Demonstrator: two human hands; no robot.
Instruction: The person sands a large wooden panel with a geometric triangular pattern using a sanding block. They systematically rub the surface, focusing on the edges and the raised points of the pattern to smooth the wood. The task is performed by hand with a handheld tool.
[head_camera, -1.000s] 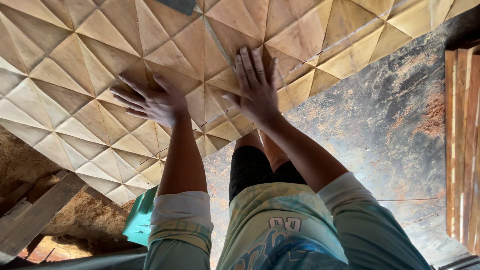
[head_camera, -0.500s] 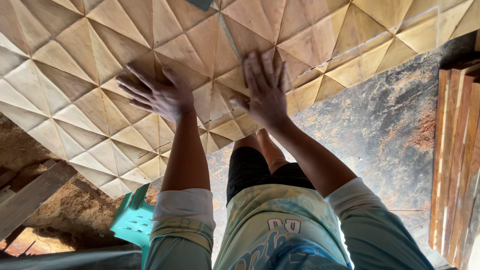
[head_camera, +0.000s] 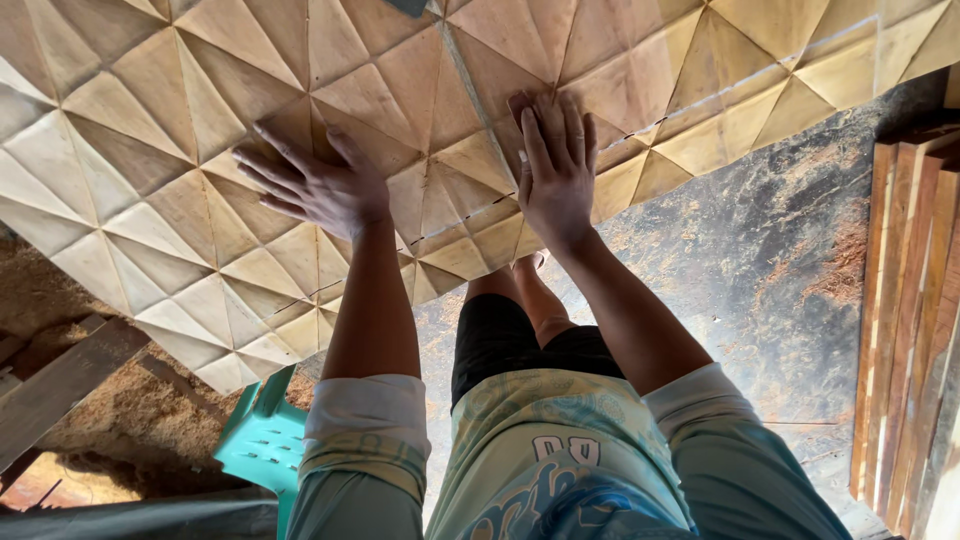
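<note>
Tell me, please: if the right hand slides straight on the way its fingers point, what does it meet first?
Probably only more of the faceted wooden panel: the right hand lies flat on it, fingers pointing up the picture.

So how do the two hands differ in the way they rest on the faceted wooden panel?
The left hand has its fingers spread wide, angled toward the left; the right hand keeps its fingers close together, pointing straight up the picture. The left hand sits farther left and slightly lower than the right. Both lie flat, palm down, on the wooden panel.
</note>
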